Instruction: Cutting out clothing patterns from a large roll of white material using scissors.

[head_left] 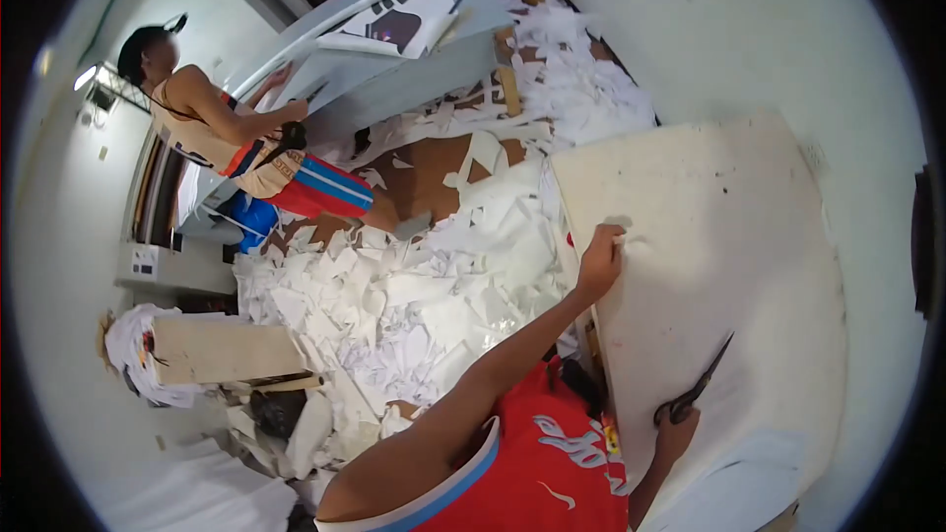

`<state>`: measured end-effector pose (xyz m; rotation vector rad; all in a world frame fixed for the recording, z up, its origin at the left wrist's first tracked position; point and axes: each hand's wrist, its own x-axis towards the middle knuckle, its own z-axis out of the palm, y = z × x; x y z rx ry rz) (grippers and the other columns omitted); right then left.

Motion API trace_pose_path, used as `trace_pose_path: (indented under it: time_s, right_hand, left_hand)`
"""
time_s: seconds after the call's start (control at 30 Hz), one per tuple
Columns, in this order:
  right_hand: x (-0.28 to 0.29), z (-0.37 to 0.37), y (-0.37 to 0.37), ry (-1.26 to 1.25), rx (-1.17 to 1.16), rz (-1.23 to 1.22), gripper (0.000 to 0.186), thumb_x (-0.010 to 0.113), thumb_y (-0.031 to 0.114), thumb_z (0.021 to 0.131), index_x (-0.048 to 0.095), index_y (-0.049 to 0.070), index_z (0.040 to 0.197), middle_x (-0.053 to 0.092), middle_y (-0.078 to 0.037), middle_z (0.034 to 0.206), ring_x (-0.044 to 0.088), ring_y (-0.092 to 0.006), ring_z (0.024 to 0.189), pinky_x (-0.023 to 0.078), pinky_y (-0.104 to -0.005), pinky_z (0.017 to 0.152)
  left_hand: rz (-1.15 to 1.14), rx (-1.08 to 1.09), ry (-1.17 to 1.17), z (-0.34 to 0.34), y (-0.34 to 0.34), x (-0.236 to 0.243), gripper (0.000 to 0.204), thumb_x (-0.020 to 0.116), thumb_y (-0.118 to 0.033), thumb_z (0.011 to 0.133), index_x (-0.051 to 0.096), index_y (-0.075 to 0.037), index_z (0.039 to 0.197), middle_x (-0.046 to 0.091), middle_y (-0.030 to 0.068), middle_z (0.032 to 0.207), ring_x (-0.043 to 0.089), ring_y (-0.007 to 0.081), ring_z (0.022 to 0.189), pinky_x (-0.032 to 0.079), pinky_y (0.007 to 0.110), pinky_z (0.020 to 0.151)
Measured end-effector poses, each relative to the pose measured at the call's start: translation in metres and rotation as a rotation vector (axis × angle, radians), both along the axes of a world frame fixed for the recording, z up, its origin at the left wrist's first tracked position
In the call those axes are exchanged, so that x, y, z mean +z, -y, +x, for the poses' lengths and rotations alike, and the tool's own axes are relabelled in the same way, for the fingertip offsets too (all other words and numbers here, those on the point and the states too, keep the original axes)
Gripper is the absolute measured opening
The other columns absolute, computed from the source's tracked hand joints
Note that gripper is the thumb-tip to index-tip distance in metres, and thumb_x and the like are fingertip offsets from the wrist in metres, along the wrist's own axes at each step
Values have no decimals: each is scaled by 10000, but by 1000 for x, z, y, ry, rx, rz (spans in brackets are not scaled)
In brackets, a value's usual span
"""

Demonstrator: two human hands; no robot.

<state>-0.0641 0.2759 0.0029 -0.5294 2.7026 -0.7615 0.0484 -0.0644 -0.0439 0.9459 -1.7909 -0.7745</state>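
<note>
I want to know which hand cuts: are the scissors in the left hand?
No, the right hand grips the scissors; the left hand presses the white sheet.

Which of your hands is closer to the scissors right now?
The right. My right hand holds the scissors by the handles, blades pointing up over the big off-white board. My left hand is well away, pressed on the board's upper left edge.
</note>
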Motion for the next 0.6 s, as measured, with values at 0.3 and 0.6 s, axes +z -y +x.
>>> trace_pose_path:
  time_s: [0.3,0.6]
  right_hand:
    - [10,-7,9,57,-7,87,426,788,190,685,548,11,988,615,-148,877,627,-324,823,496,-416,780]
    - [-8,-11,-5,-100,-41,63,357,728,187,719,577,11,991,612,-172,959,609,-367,925,479,-449,815]
  left_hand:
    - [639,165,-517,82,35,37,295,466,-267,1028,611,-16,971,436,-28,562,375,51,490,300,225,463]
    - [-570,648,-273,102,63,167,438,676,-49,837,499,11,1233,570,130,1115,533,238,984,438,341,826]
